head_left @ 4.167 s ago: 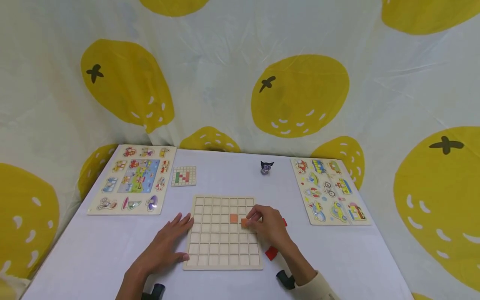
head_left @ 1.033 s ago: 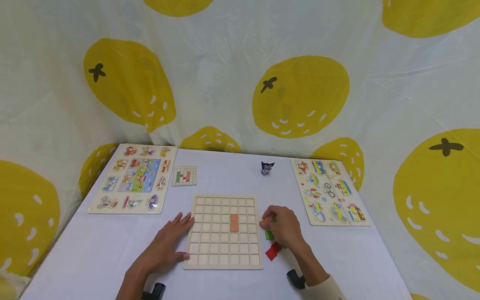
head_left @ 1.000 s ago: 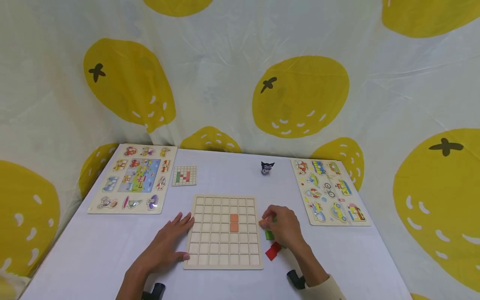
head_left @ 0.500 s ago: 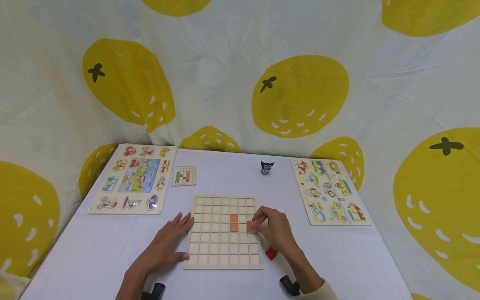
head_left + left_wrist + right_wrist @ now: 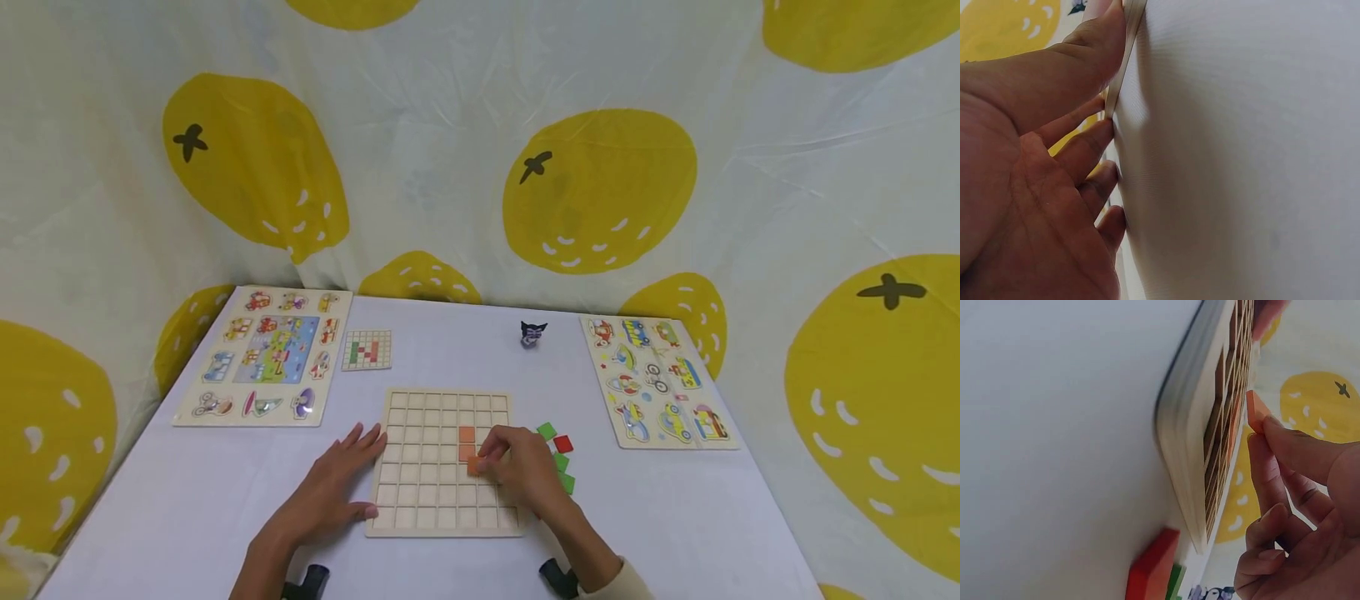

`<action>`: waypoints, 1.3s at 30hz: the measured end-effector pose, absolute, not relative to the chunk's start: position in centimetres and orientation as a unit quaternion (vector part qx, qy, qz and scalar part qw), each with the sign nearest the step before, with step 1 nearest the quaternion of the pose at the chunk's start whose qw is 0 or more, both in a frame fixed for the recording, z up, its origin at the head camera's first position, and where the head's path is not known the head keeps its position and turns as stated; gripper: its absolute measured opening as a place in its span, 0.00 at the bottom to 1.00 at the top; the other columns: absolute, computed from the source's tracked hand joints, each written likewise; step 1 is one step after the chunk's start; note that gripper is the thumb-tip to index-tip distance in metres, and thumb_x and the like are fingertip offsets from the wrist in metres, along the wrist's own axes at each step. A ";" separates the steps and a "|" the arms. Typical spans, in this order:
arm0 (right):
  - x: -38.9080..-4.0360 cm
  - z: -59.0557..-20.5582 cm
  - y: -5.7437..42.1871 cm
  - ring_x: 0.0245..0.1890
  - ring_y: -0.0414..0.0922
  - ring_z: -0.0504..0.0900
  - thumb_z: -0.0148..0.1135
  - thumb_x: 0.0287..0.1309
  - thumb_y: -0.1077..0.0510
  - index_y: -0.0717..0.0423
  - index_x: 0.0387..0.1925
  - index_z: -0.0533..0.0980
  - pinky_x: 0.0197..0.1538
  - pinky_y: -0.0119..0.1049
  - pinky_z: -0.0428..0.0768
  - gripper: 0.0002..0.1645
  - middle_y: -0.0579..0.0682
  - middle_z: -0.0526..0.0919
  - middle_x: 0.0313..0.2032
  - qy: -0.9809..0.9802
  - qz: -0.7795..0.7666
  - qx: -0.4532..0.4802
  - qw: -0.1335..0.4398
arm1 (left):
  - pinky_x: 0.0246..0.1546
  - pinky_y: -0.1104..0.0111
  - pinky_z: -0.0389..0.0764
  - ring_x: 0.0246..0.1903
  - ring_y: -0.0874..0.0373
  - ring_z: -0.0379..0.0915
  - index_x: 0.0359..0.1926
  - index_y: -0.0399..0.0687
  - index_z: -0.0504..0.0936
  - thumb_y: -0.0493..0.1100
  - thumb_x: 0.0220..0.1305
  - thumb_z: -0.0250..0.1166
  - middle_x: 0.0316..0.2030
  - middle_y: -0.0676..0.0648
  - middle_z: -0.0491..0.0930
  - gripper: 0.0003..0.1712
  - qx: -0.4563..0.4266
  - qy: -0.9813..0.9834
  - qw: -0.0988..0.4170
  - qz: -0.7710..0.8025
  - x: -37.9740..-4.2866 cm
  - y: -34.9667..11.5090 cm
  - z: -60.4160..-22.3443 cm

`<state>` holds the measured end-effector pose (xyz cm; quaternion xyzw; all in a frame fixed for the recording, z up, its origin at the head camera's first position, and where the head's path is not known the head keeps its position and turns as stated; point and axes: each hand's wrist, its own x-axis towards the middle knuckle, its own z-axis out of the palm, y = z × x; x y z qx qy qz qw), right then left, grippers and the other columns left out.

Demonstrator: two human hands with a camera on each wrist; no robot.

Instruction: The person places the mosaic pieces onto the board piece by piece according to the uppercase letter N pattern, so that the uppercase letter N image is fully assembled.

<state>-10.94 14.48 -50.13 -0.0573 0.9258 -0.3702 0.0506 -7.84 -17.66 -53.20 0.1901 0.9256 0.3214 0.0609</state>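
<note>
A square wooden grid board (image 5: 416, 496) lies mid-table, with two orange tiles (image 5: 467, 434) set one below the other in its cells. My right hand (image 5: 523, 471) pinches a third orange tile (image 5: 1256, 412) between thumb and finger, over the board just below those two. In the head view this held tile looks slightly tilted and overlaps the cell under the lower orange one. My left hand (image 5: 327, 487) rests with spread fingers along the board's left edge; the left wrist view shows its thumb (image 5: 1100, 47) and fingertips at the board's side.
Several green tiles (image 5: 546, 431) and a red tile (image 5: 562, 443) lie right of the board. A small pattern card (image 5: 367, 350) sits behind it. Picture puzzles stand at left (image 5: 333, 400) and right (image 5: 652, 437), and a small dark figurine (image 5: 532, 334) at the back.
A second orange tile now sits below the first. My right hand took another orange tile from the right side and carried it left over the board. The left hand stays put.
</note>
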 end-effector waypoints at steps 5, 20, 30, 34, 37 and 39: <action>-10.8 -50.3 13.7 0.33 0.40 0.78 0.81 0.55 0.57 0.43 0.29 0.83 0.35 0.34 0.75 0.11 0.38 0.82 0.25 0.930 -0.360 -0.050 0.061 | 0.82 0.39 0.50 0.84 0.38 0.47 0.81 0.47 0.65 0.49 0.49 0.84 0.83 0.45 0.60 0.60 0.186 0.926 0.069 0.321 -7.9 -17.6 -53.2; -11.0 -50.4 12.9 0.27 0.37 0.75 0.82 0.53 0.58 0.42 0.24 0.83 0.30 0.30 0.73 0.12 0.37 0.78 0.22 0.948 -0.301 -0.078 0.070 | 0.81 0.39 0.52 0.84 0.37 0.48 0.81 0.47 0.65 0.48 0.49 0.84 0.82 0.44 0.60 0.60 0.189 0.928 0.060 0.316 -7.9 -17.6 -53.2; -11.0 -50.2 13.7 0.31 0.38 0.78 0.83 0.50 0.59 0.43 0.27 0.89 0.33 0.33 0.75 0.09 0.36 0.82 0.22 0.938 -0.329 -0.077 0.083 | 0.81 0.37 0.53 0.84 0.36 0.48 0.81 0.46 0.65 0.48 0.49 0.84 0.82 0.44 0.61 0.60 0.189 0.926 0.063 0.321 -7.9 -17.6 -53.1; -11.2 -50.1 14.4 0.36 0.41 0.79 0.82 0.50 0.60 0.42 0.29 0.90 0.36 0.35 0.76 0.09 0.37 0.83 0.22 0.933 -0.348 -0.060 0.072 | 0.81 0.37 0.52 0.84 0.37 0.48 0.81 0.46 0.65 0.48 0.49 0.84 0.82 0.44 0.61 0.60 0.189 0.926 0.064 0.320 -7.9 -17.6 -53.1; -11.4 -49.9 15.2 0.39 0.42 0.79 0.81 0.52 0.61 0.43 0.32 0.90 0.37 0.34 0.76 0.08 0.36 0.84 0.24 0.931 -0.357 -0.052 0.059 | 0.81 0.38 0.52 0.84 0.37 0.47 0.81 0.47 0.65 0.48 0.49 0.84 0.82 0.44 0.61 0.60 0.189 0.926 0.063 0.320 -7.9 -17.6 -53.1; -11.5 -49.6 15.9 0.38 0.42 0.79 0.81 0.53 0.62 0.44 0.34 0.90 0.35 0.33 0.75 0.09 0.37 0.85 0.26 0.929 -0.363 -0.055 0.053 | 0.81 0.38 0.52 0.84 0.37 0.48 0.81 0.47 0.65 0.48 0.49 0.84 0.82 0.45 0.61 0.60 0.189 0.926 0.062 0.320 -7.9 -17.6 -53.1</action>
